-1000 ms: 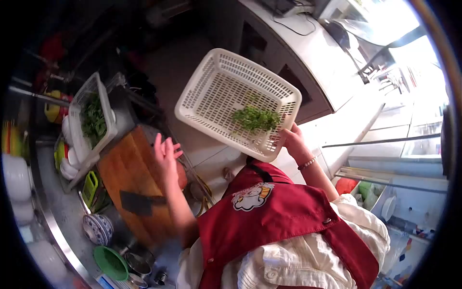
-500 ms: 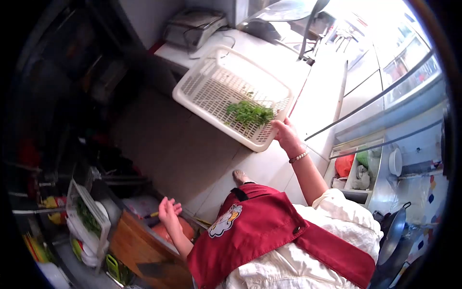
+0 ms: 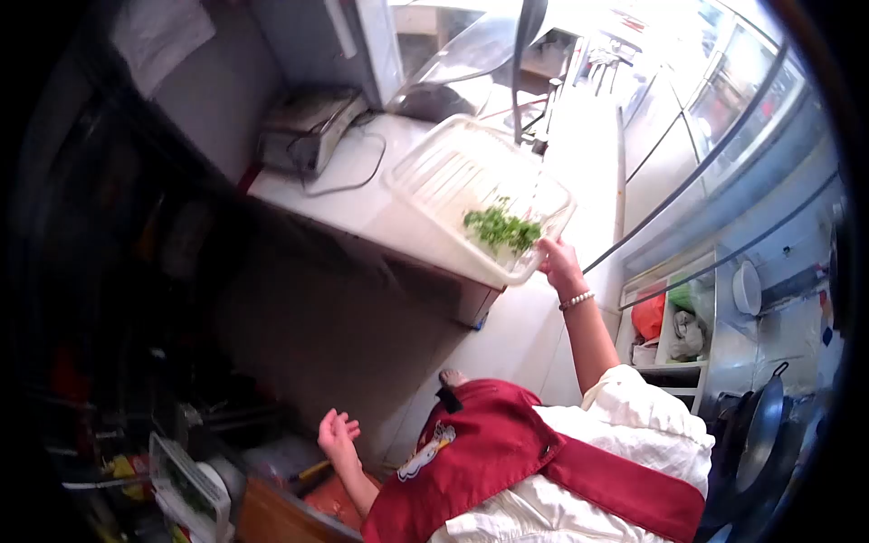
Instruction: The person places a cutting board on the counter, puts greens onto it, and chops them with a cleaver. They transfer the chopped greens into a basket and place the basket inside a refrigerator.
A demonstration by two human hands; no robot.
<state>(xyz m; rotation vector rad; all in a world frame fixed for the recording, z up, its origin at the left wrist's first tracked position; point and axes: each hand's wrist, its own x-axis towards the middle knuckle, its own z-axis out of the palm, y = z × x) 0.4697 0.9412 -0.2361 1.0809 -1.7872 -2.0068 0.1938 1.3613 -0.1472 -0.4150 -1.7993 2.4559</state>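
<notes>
My right hand (image 3: 562, 262), with a beaded bracelet on its wrist, grips the near right corner of a white plastic basket (image 3: 425, 204). A small bunch of leafy green herbs (image 3: 503, 228) lies at that end of the basket. The basket is at the white counter (image 3: 346, 192); whether it rests on the top or hangs just over it I cannot tell. My left hand (image 3: 339, 436) is low on the left, fingers apart and holding nothing, near the wooden board and an orange-red object (image 3: 337, 500) below it.
A scale-like appliance (image 3: 310, 136) with a cord stands on the counter. Bottom left are a wooden board (image 3: 276, 511) and a white-rimmed container (image 3: 186, 480) with greens. To the right are a divided bin (image 3: 670, 330), a white bowl (image 3: 747, 288) and a dark pan (image 3: 759, 434).
The basket, with the herbs in it, has moved from above the floor to the counter in my right hand. My view has shifted, and my left hand stays free.
</notes>
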